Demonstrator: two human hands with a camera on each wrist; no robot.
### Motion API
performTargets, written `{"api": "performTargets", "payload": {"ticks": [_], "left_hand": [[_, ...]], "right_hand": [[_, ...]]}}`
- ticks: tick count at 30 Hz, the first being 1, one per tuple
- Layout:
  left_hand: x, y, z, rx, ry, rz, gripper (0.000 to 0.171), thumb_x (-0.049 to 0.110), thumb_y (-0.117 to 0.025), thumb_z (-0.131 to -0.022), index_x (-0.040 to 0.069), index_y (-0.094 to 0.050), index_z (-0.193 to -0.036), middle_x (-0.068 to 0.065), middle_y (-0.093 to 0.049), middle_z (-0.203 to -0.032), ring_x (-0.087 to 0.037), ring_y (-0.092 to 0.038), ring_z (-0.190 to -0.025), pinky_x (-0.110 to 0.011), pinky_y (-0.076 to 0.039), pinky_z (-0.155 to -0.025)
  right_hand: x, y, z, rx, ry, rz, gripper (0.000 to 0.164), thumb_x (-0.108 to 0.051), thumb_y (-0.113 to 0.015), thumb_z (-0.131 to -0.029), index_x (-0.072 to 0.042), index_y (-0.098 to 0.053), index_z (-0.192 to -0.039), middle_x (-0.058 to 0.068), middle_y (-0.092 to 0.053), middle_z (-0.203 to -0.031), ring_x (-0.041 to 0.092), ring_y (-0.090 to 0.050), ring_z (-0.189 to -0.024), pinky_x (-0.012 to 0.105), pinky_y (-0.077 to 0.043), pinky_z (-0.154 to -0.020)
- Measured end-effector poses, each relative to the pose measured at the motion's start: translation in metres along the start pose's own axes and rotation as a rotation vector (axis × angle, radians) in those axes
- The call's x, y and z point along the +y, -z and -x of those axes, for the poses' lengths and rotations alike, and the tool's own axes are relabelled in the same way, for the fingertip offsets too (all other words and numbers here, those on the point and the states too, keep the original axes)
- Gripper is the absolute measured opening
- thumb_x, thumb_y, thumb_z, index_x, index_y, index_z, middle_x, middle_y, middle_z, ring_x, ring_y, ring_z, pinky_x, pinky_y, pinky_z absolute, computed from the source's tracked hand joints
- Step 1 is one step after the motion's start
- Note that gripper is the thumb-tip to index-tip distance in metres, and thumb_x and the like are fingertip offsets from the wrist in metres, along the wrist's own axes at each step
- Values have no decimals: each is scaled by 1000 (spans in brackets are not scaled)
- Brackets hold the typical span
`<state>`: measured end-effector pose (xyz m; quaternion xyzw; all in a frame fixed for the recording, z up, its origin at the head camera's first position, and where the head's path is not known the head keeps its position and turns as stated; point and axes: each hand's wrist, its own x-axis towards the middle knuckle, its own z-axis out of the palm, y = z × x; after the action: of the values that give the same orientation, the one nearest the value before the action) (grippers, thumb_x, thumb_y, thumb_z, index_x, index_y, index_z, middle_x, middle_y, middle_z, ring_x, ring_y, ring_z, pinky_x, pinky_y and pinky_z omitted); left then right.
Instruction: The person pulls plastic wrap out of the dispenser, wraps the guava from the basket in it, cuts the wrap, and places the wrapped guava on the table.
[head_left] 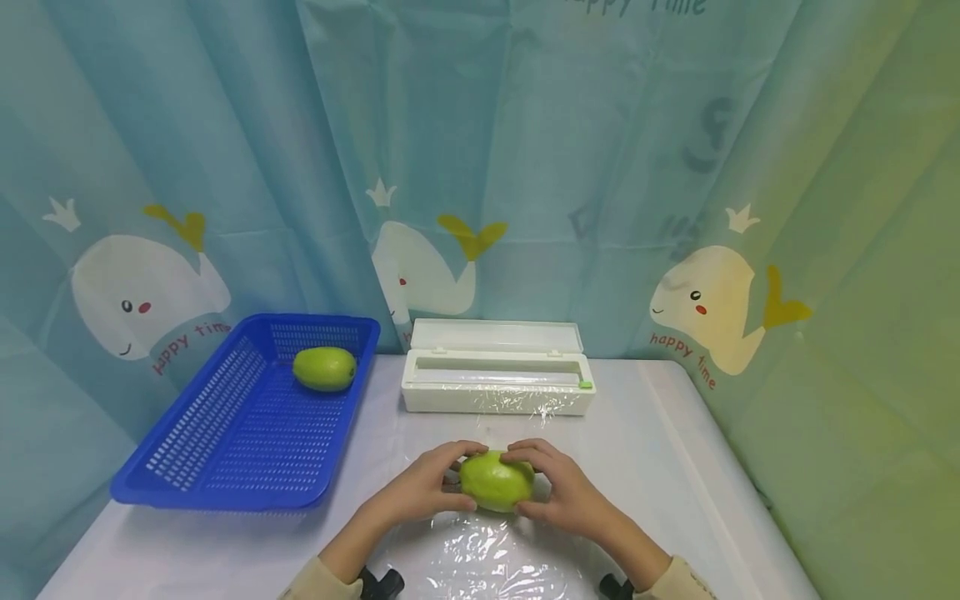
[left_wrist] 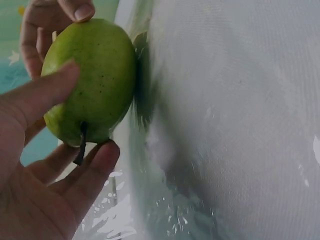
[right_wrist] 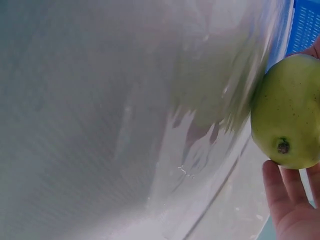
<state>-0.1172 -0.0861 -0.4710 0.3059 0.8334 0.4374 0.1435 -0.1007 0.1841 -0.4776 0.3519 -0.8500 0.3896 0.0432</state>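
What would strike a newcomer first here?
First, the green fruit held between the person's left grip and right grip, low in the middle of the head view, with clear film in front. Then the blue basket on the left, a second fruit inside near its far right corner. Behind the held fruit stands a white box, lid open.

Behind the white box (head_left: 480, 402), the raised lid (head_left: 495, 336) and the curtain (head_left: 592, 167) are blocking the way! Left of the box, the basket (head_left: 217, 498) is walling things off, a narrow strip of table (head_left: 667, 467) running between. In front of the box, the left hand (head_left: 429, 487), the fruit (head_left: 493, 485) and the right hand (head_left: 567, 492) are plugging the middle, clear film (head_left: 487, 562) covering the table nearer still. Right of the box, bare table is offering a wide lane!
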Motion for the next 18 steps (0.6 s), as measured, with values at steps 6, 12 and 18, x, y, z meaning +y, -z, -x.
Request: {"api": "performTargets", "payload": {"ticks": [6, 12, 18], "left_hand": [[1, -1, -2, 29, -14, -13, 66, 24, -81, -83, 23, -51, -141, 0, -56, -138, -17, -60, -110, -26, -54, -87], [-1, -3, -1, 30, -10, -36, 69, 27, -81, -83, 24, -49, -143, -1, -54, -140, -21, -58, -113, -27, -53, -89], [1, -2, 2, 54, -6, -97, 74, 28, -82, -82, 22, -46, -146, -3, -52, -144, -27, -58, -118, -38, -54, -92]], "right_hand": [[1, 1, -2, 16, 25, 0, 64, -6, -86, -70, -16, -61, -128, 2, -58, -134, 24, -58, -122, 37, -54, -97], [2, 0, -2, 7, 3, 9, 66, -9, -87, -69, -17, -61, -129, 5, -57, -136, 25, -56, -126, 43, -49, -104], [1, 2, -1, -1, -13, 38, 71, -12, -89, -69, -19, -58, -132, 2, -52, -142, 27, -52, -132, 51, -46, -105]]}}
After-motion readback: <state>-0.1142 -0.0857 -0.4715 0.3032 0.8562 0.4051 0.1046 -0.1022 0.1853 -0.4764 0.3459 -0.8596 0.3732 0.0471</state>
